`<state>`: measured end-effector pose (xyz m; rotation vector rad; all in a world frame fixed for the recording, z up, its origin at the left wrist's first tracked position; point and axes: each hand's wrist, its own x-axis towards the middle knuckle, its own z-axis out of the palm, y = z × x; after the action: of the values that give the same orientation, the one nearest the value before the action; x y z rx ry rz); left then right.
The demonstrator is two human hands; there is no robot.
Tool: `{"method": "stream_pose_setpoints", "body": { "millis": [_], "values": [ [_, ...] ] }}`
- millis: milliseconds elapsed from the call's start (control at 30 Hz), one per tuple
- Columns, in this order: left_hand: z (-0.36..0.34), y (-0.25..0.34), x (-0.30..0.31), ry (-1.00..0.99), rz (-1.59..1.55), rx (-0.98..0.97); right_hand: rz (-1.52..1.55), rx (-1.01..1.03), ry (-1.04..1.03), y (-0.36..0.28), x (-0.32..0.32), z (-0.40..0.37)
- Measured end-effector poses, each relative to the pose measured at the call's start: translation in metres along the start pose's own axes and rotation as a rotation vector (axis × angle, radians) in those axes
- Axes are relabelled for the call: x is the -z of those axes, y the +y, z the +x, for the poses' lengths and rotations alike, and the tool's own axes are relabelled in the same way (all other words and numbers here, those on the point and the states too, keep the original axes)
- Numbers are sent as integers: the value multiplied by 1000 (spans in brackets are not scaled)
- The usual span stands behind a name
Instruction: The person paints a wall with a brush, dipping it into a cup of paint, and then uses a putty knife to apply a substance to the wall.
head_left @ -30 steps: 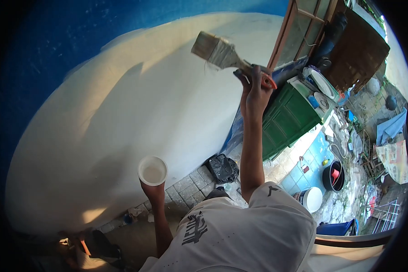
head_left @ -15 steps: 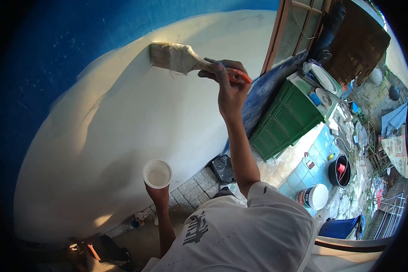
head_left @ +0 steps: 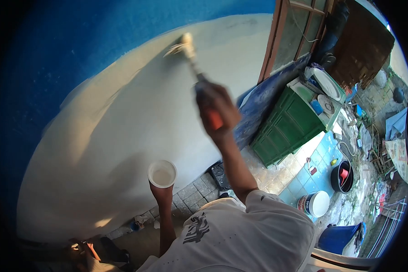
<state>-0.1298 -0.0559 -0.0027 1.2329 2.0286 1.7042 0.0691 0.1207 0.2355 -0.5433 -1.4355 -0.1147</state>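
A wide paint brush point(head_left: 188, 46) with a red-ended handle is in my right hand point(head_left: 217, 111), blurred by motion. Its bristles are at the upper part of the white painted area of the wall point(head_left: 145, 109), below the blue paint point(head_left: 95, 31); whether they touch the wall cannot be told. Lower down, my left hand point(head_left: 161, 194) holds a white cup point(head_left: 162, 174) upright from below, its opening facing me. The inside of the cup looks pale.
A green cabinet point(head_left: 288, 124) stands right of the wall, below a brown-framed window point(head_left: 294, 34). Farther right are a white-lidded paint bucket point(head_left: 319, 204), a black tub point(head_left: 336, 177) and a blue container point(head_left: 340, 239). Black plastic point(head_left: 220, 176) lies by the wall's foot.
My right hand has moved down and slightly left, and the brush has turned from nearly level to steeply upright, its bristles now farther right. The cup has shifted slightly right in view.
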Motion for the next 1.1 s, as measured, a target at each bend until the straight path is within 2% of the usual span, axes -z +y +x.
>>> {"method": "stream_pose_setpoints", "body": {
  "millis": [67,133,167,267,333,400,467,533,567,633,667,700,767,800,867,933,1000,1067,1100],
  "values": [
    [3,2,-8,-26,-1,-15,245,64,-173,-31,-11,-12],
    [5,6,-17,-66,-118,52,549,54,-138,-58,-31,-24],
    [6,6,-20,-66,-115,48,550,54,-133,-58,-37,-25],
    [6,-1,-23,-130,-91,43,664,-111,-224,-47,-32,-20],
    [7,-11,-23,-174,-32,-8,548,-227,-96,-9,-24,-20],
    [7,3,-24,-137,-27,7,386,-260,99,35,-5,-12],
    [3,2,-25,-2,-13,-30,240,-285,276,74,17,-1],
    [0,0,-22,14,-6,9,148,-300,383,90,31,14],
    [-2,-1,-22,21,0,38,150,-298,374,90,31,14],
    [-6,1,-24,23,15,44,-69,-118,246,77,28,16],
    [-5,2,-24,21,32,42,-48,-30,218,61,18,13],
    [-5,-1,-26,16,34,35,-83,13,113,42,10,2],
    [-4,-10,-29,-52,-38,118,82,21,-149,3,-1,-16],
    [0,1,-35,-54,-33,113,270,68,-158,-14,-12,-19],
    [3,19,-48,-74,-270,-10,513,90,-195,-55,-30,-28],
    [-1,-4,-52,-66,-166,-26,670,132,-234,-85,-52,-32],
    [-5,-29,-54,-104,6,-53,739,79,-256,-88,-67,-43],
    [1,17,-50,-122,-200,20,762,26,-246,-61,-59,-36],
    [1,28,-45,-118,-128,27,605,-48,-207,-49,-48,-30]
  ]
}}
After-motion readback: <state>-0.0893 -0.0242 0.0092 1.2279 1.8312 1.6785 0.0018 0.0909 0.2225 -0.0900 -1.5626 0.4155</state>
